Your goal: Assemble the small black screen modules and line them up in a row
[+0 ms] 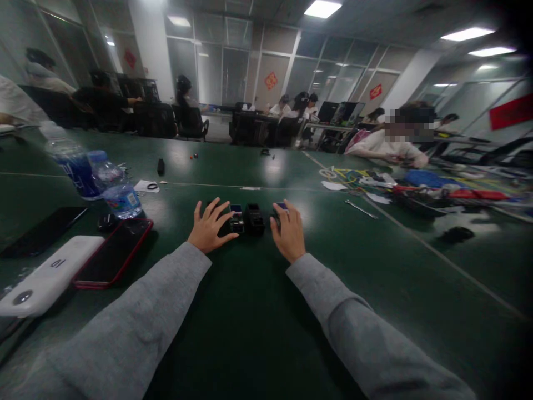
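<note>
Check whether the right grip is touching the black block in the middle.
Apart. The head view shows it: a strip of green tabletop is visible between the black block and the right grip.

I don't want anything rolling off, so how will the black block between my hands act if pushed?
The black block will probably slide rather than roll, as it looks boxy and the table has a smooth sheen. Its crisp edges suggest it is stiff.
</note>
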Available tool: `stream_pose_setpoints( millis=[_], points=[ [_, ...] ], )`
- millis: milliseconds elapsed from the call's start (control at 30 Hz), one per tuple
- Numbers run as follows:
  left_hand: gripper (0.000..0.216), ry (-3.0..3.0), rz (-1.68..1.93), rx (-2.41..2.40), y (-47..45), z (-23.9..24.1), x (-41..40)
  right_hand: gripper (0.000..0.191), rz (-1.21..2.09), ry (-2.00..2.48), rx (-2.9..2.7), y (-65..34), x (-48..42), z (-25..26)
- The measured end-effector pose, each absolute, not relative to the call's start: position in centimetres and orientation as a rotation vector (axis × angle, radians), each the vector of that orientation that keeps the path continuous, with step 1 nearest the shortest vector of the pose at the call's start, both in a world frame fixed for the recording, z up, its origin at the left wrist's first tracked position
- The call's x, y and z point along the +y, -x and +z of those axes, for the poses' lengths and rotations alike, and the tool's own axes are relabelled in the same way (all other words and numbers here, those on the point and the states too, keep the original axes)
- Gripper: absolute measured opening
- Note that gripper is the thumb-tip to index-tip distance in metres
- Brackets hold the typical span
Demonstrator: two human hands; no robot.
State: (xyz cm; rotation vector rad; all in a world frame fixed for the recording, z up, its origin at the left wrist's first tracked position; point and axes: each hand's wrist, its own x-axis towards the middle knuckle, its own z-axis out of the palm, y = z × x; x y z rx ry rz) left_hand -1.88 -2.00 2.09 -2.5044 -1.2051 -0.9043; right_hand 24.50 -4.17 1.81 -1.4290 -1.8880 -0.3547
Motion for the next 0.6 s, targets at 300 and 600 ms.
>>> stream_pose_setpoints(
  millis=[300, 600],
  points=[
    [0.035, 2.574, -0.781, -1.033, 0.6, 2.2, -1.6, 0.054, -0.063, 1.625, -1.9, -28.6, -2.9, -1.0],
    [0.032, 2.564, -0.82, -1.093, 0.7, 1.8, -0.7, 0.055, -0.01, 1.559, -2.032, -27.4, -2.9, -0.6]
  ],
)
